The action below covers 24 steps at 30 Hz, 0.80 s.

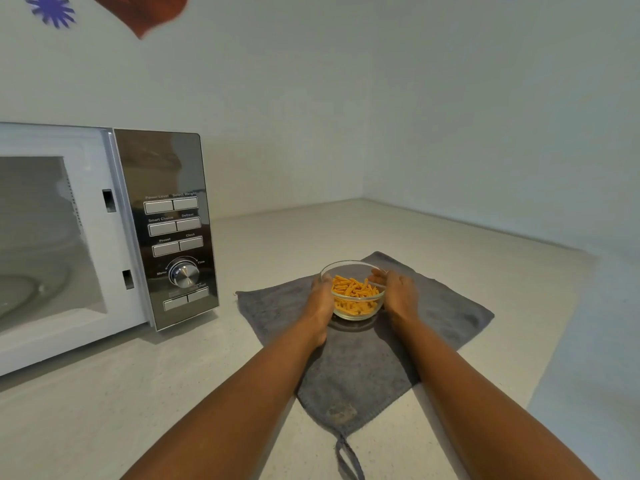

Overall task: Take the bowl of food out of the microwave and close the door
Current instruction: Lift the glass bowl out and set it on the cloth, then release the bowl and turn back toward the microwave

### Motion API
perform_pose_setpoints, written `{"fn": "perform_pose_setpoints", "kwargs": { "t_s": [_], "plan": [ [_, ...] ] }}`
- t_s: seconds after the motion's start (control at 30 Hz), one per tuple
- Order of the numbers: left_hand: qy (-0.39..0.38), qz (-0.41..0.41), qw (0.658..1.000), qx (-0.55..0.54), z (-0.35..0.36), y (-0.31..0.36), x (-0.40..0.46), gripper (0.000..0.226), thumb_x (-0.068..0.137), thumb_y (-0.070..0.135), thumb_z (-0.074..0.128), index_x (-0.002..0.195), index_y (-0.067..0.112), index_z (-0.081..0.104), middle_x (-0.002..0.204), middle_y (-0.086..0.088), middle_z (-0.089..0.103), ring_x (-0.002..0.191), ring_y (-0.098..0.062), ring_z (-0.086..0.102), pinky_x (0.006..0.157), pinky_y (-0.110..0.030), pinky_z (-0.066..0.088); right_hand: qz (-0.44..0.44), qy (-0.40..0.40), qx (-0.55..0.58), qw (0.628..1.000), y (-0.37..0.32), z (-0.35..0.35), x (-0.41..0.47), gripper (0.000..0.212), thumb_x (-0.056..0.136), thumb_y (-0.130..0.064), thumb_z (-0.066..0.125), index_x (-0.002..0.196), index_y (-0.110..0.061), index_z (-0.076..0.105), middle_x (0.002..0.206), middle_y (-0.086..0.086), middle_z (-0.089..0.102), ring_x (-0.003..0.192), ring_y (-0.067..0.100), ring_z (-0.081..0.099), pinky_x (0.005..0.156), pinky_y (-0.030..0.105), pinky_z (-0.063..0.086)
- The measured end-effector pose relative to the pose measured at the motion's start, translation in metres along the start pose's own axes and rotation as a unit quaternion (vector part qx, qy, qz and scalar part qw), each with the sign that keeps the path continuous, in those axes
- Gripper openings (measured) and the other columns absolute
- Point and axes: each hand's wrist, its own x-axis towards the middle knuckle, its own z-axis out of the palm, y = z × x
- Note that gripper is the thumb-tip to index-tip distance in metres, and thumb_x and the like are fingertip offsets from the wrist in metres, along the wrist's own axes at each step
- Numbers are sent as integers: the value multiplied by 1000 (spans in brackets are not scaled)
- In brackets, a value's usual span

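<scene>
A clear glass bowl filled with orange pasta pieces rests on a grey cloth on the counter. My left hand cups the bowl's left side and my right hand cups its right side. The white microwave stands at the left with its cavity exposed and a glass turntable inside. Its door is out of the frame. A mirrored control panel with buttons and a dial faces me.
The pale counter runs to white walls that meet in a corner behind the bowl. The cloth's hanging loop lies toward the front edge. Blue and red decorations hang on the wall above the microwave.
</scene>
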Motion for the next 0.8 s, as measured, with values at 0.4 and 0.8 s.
{"fn": "perform_pose_setpoints", "kwargs": {
  "t_s": [0.4,0.8],
  "plan": [
    [4,10,998,62,-2,6,-5,49,99,37,25,133,8,46,122,-18,63,106,-27,64,83,-34,53,23,-38,-8,999,4,-1,7,39,93,-15,29,99,-6,66,107,14,69,101,30,65,98,45,49],
    [213,232,935,162,-46,59,-66,34,99,22,32,119,7,56,117,-15,64,110,-29,59,95,-40,49,-154,172,153,961,-70,27,-14,35,90,-18,36,96,-12,70,104,10,73,101,22,65,82,26,45]
  ]
}}
